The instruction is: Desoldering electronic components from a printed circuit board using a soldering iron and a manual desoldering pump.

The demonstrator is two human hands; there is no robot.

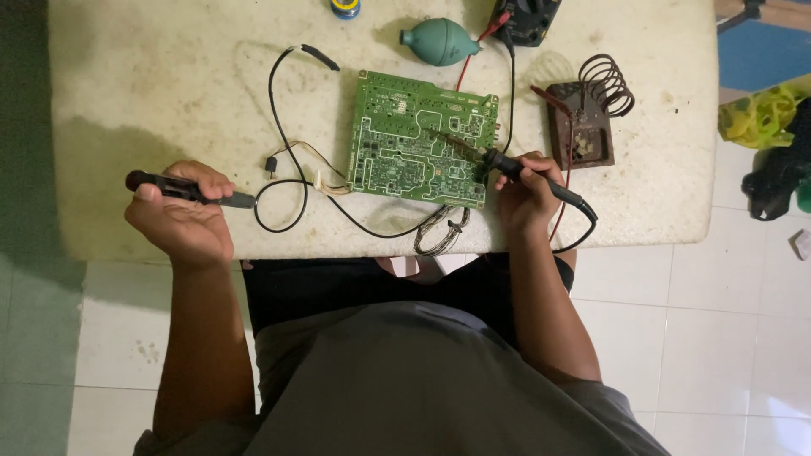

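So far the work looks to be in mid-course: the right hand (pixel 525 196) has its fingers closed round a black probe (pixel 507 165) whose tip rests on the near right corner of the green circuit board (pixel 422 139), which lies flat in the middle of the worktop (pixel 152 76); the left hand (pixel 182 211), well left of the board, grips a second black probe (pixel 190 191) clear of it, so only one contact is made. Beyond the board sit a teal blower bulb (pixel 439 41) and a meter (pixel 528 19), right of it a coiled iron stand (pixel 587 114); loose black wires (pixel 291 181) trail left of the board, between it and the idle probe.
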